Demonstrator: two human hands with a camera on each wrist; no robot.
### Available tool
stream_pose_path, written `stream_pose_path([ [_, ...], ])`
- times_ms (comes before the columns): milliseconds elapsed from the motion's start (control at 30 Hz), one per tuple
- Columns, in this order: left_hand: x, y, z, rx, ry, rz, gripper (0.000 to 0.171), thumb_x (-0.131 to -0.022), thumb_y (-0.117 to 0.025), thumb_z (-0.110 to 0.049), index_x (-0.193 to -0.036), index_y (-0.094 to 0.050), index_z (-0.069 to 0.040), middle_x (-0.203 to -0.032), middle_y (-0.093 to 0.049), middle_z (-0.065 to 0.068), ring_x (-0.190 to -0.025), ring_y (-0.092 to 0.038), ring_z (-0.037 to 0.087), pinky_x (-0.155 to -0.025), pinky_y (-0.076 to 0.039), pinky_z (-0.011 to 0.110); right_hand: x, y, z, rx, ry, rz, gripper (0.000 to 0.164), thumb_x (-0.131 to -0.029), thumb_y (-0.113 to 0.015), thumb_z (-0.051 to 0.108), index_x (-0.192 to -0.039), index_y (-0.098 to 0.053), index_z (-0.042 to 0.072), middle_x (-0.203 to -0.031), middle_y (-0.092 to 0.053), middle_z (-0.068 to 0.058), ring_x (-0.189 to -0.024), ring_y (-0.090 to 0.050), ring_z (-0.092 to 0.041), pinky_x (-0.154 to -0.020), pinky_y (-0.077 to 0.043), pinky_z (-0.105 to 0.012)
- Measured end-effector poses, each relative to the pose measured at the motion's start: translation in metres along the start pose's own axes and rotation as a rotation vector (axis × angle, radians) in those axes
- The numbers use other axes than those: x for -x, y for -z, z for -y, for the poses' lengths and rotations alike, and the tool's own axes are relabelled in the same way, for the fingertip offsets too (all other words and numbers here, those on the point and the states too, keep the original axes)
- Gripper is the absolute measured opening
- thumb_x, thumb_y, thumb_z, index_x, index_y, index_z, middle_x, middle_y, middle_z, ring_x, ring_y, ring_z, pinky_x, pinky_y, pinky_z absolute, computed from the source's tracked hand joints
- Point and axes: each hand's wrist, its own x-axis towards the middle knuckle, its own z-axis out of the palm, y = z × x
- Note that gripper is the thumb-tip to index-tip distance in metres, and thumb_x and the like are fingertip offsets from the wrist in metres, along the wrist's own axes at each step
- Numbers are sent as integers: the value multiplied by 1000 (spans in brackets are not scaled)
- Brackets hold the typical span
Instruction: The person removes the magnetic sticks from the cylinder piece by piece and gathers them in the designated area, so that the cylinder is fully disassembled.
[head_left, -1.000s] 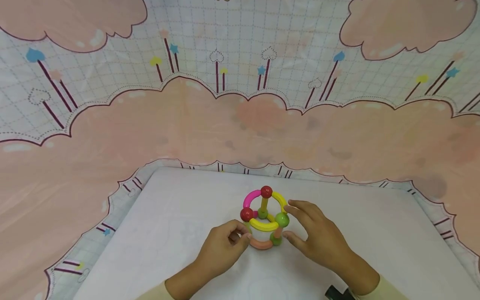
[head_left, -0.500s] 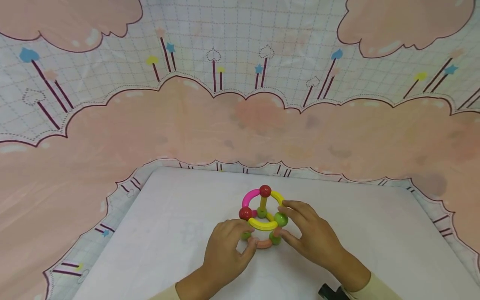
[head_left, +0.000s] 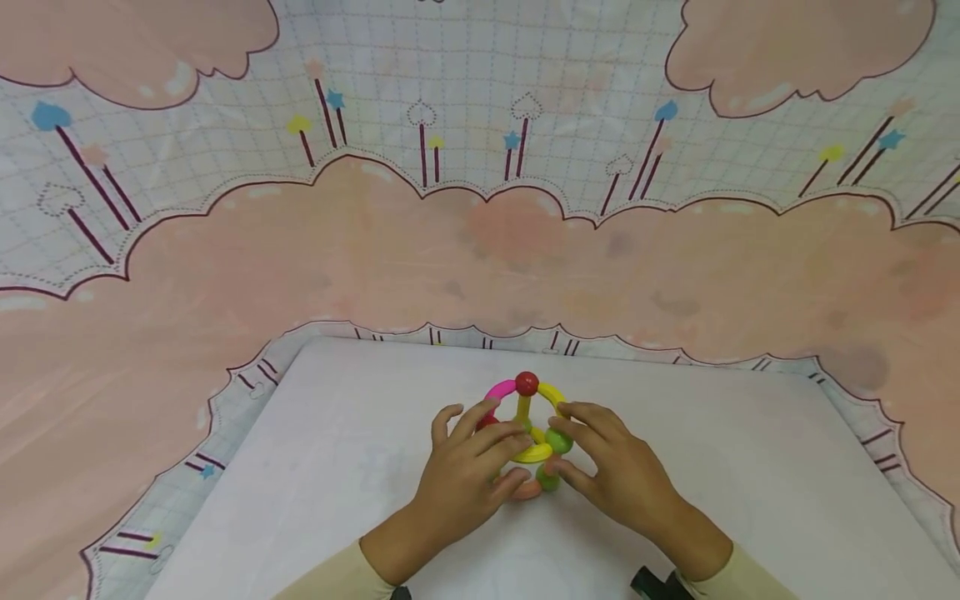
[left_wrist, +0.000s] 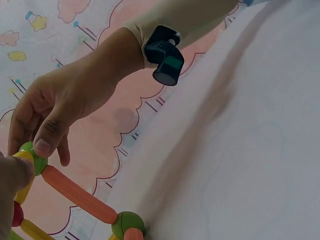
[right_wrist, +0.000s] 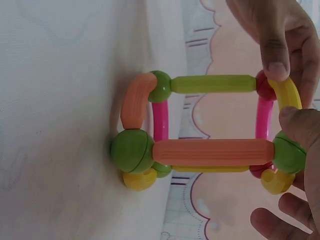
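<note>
A ball-and-rod toy frame (head_left: 534, 453) stands on the white tabletop. Curved yellow, pink and orange rods form its upper and lower rings, with straight rods upright between the balls. My left hand (head_left: 467, 469) grips the upper ring from the left, covering most of the near red ball. In the right wrist view its thumb (left_wrist: 22, 170) presses the curved yellow rod (right_wrist: 289, 92) beside the red ball (right_wrist: 265, 86). My right hand (head_left: 628, 467) holds the upper right green ball (head_left: 558, 441), thumb in front and fingers behind. The orange upright (right_wrist: 212, 152) runs down from that ball.
The white tabletop (head_left: 337, 442) extends around the toy on every side. Behind it hangs a cloud-patterned cloth (head_left: 480, 258). Dark wrist-worn cameras (head_left: 660, 585) sit at the cuffs.
My left hand has moved up and right from the toy's lower left side onto the upper ring. The right hand has closed in on the upper green ball. The toy stays in place.
</note>
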Motion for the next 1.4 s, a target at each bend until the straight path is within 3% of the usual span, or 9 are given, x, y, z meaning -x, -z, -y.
stream_pose_path([
  [67,-1,-2,1,-6,-7,1,39,-78,-90,-35,-113,-78,-21,-117,-73,-8,-130,-54,28,-103,-31,61,-1,0,0,-5,4,1,62,-91,-64,59,-132,-68,14,-140,-58,-2,-130,-54,-24,-77,-61,-38],
  [300,-4,-5,4,-12,-48,-15,35,-74,-93,-29,-107,-82,-20,-107,-76,-9,-124,-60,25,-104,-29,61,-3,0,2,8,-2,5,62,-76,-90,34,-130,-70,13,-139,-60,-1,-131,-53,-23,-84,-59,-39],
  [600,-5,-3,6,37,-51,-23,34,-76,-91,-28,-107,-82,-19,-105,-77,-9,-121,-61,23,-104,-29,61,-5,-1,3,-4,-12,-5,62,-71,-95,26,-127,-71,13,-136,-62,-1,-130,-55,-23,-96,-54,-38],
  [1167,-3,-6,9,67,-61,-35,26,-85,-83,-33,-108,-82,-20,-106,-77,-9,-122,-61,23,-104,-28,63,-5,-1,4,-36,-4,-21,59,-71,-96,23,-123,-72,13,-133,-64,-4,-126,-57,-24,-96,-54,-39],
  [1400,-1,-5,11,84,-50,-15,30,-83,-85,-31,-111,-81,-21,-107,-76,-9,-124,-59,23,-105,-27,62,-4,1,1,-32,1,-24,58,-71,-95,20,-124,-72,12,-133,-64,-4,-126,-57,-25,-95,-54,-40],
])
